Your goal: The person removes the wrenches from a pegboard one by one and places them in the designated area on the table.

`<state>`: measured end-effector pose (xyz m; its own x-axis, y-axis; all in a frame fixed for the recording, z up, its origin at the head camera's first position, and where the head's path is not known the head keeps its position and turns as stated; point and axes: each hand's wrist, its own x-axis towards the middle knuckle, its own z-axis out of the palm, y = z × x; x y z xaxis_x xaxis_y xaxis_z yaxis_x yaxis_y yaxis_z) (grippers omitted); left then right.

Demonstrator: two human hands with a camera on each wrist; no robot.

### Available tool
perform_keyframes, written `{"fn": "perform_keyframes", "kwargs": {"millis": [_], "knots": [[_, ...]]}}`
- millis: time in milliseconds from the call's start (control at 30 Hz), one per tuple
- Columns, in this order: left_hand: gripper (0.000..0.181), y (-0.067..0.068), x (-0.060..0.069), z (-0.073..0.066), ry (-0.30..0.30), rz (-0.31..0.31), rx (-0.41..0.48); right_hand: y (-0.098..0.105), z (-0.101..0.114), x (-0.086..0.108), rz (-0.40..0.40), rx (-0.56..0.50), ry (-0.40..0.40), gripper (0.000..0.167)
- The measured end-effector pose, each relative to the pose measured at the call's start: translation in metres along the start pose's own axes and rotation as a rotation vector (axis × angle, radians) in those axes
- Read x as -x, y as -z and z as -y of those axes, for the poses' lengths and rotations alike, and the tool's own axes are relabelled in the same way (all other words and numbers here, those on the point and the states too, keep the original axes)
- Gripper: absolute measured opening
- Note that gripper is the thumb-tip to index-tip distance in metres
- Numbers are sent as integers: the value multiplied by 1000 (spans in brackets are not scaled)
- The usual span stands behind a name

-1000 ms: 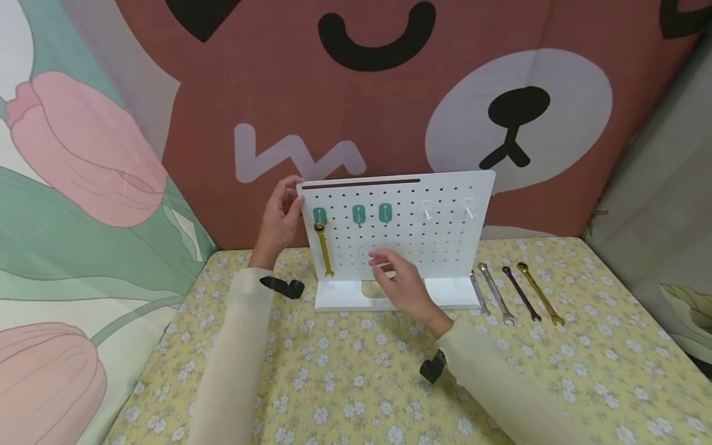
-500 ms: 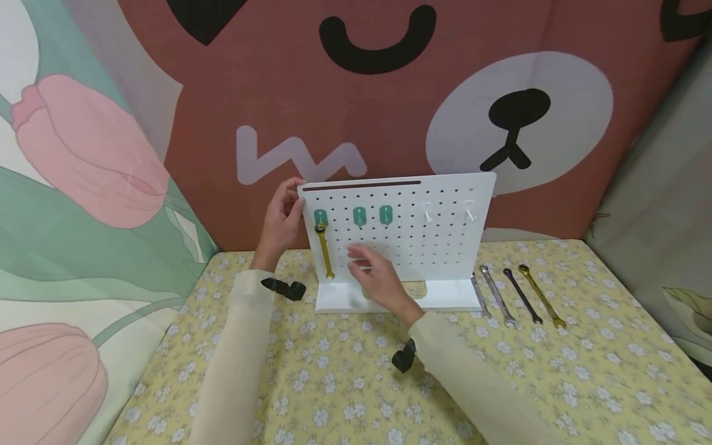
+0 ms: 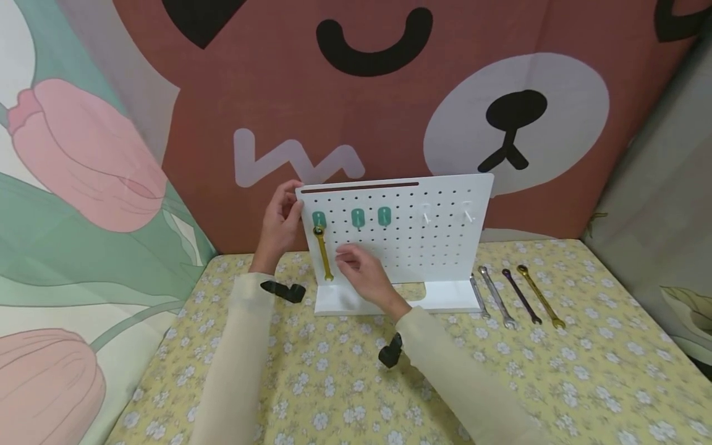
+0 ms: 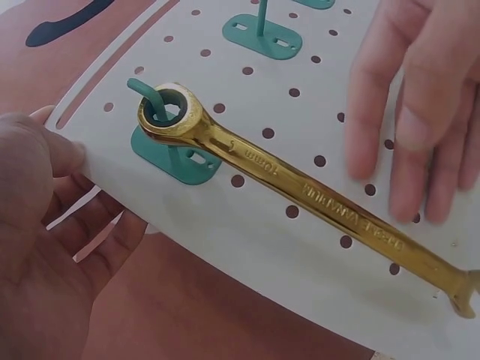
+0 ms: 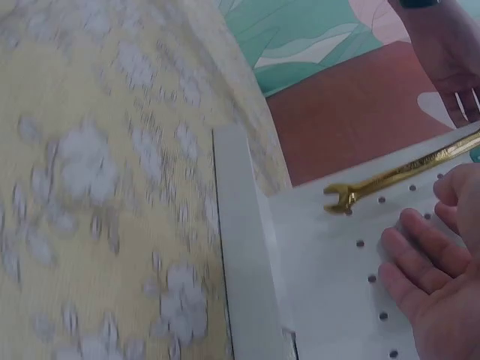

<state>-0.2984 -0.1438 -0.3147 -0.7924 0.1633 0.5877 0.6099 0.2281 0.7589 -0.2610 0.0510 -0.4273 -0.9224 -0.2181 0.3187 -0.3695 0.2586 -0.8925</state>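
Observation:
A white pegboard (image 3: 400, 247) stands upright on its base, and my left hand (image 3: 280, 222) pinches its upper left edge, thumb in front and fingers behind. A gold ratchet wrench (image 4: 322, 199) hangs by its ring end from a green hook (image 4: 176, 154) at the board's left. Just right of that wrench my right hand (image 3: 364, 272) hovers in front of the board with loosely bent fingers and nothing in them. In the right wrist view the wrench's open end (image 5: 343, 199) points down toward the base, apart from the fingers.
Two more green hooks, one being the middle hook (image 3: 358, 217), and two clear hooks, such as the rightmost hook (image 3: 468, 213), sit along the board. Several wrenches lie right of it, including a purple wrench (image 3: 521, 296) and a gold one (image 3: 541, 296), on the flowered tablecloth (image 3: 345, 383).
My right hand has moved left across the board toward the hanging wrench. The left hand keeps its hold on the board's edge, and the wrench hangs as before.

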Motion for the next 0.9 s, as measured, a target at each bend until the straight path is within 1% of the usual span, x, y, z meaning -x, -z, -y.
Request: {"fn": "perform_keyframes", "kwargs": {"millis": [100, 200, 333, 533, 767, 900], "knots": [[34, 1, -1, 14, -3, -10, -3, -7, 3, -2, 6, -14, -21, 28], [33, 2, 1, 11, -2, -8, -7, -14, 6, -4, 7, -18, -31, 26], [33, 4, 4, -9, -5, 1, -6, -20, 10, -6, 4, -27, -45, 25], [33, 4, 3, -10, -11, -1, -6, -24, 13, -4, 22, -57, -98, 27], [33, 2, 3, -12, -33, 11, -9, -24, 14, -2, 14, -107, -113, 27], [32, 2, 3, -12, -42, 10, -27, -29, 14, -1, 16, -136, -134, 24]]}}
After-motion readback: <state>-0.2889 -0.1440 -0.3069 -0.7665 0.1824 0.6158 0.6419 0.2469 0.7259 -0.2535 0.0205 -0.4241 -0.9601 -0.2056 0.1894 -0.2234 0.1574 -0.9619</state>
